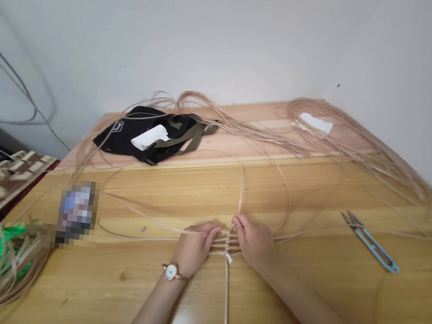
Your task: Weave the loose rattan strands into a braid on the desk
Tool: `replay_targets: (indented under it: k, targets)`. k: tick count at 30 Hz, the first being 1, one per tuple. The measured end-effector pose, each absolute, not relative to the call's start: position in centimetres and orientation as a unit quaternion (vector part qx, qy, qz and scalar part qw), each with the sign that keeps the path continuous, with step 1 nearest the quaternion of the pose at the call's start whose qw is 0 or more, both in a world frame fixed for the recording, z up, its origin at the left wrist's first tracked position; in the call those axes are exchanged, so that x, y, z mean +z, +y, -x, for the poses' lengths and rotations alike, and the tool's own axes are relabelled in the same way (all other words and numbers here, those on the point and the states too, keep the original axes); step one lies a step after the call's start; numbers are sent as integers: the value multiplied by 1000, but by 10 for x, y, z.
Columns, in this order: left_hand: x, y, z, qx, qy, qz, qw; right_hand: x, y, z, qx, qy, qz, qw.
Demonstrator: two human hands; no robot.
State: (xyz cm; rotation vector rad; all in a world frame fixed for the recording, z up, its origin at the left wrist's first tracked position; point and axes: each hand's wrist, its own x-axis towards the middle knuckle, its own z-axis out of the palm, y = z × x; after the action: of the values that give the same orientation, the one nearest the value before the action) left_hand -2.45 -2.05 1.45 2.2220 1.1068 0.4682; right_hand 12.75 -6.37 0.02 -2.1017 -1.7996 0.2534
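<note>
Between my hands lies a small piece of weaving (227, 242), made of thin tan strands twisted round several crosswise ones, with a white bit at its lower end. My left hand (197, 241), with a watch (170, 271) on the wrist, pinches the crosswise strands at the weaving's left side. On the other side, my right hand (252, 238) is closed, thumb and finger pinching a strand (241, 192) at the top of the twists. One long strand (226, 303) runs down toward the table's near edge. Loose ends spread out to both sides and toward the back.
Blue thread snips (371, 243) lie on the right of the wooden table (321, 300). A black bag (139, 132) and long bundles of strands (223, 112) lie along the wall. At left are a coil (20, 268) with green ties, a blurred-out object (77, 211) and carved woodwork (4, 180).
</note>
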Motion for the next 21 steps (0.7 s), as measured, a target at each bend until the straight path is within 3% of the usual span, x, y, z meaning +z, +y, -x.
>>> replay_targets:
  k: [10, 15, 21]
  targets:
    - [15, -30, 19, 210, 422, -810, 348, 6, -65, -132, 229, -588, 698, 339]
    - [13, -31, 19, 230, 416, -801, 364, 2, -68, -135, 327, -587, 651, 352]
    - [11, -30, 19, 236, 407, -798, 376, 3, -66, -136, 318, -594, 647, 357]
